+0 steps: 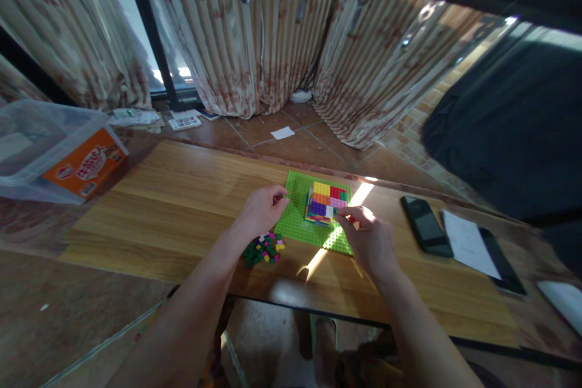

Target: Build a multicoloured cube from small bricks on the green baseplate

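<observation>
A low block of stacked toy bricks, in yellow, orange, red, pink, purple and white, stands on a green studded baseplate. My right hand is at the block's near right corner, thumb and forefinger closed together. A small red brick shows by its fingers; the fingertips partly hide a green piece at the corner. Over the baseplate's left edge is my left hand, apart from the block, with curled fingers. Whatever it may hold is too small to see. Below it lies a pile of loose small bricks, mostly green.
The wooden table carries a dark phone at right, beside a white paper over another dark flat device. A clear plastic bin with an orange label stands at far left. Curtains hang behind.
</observation>
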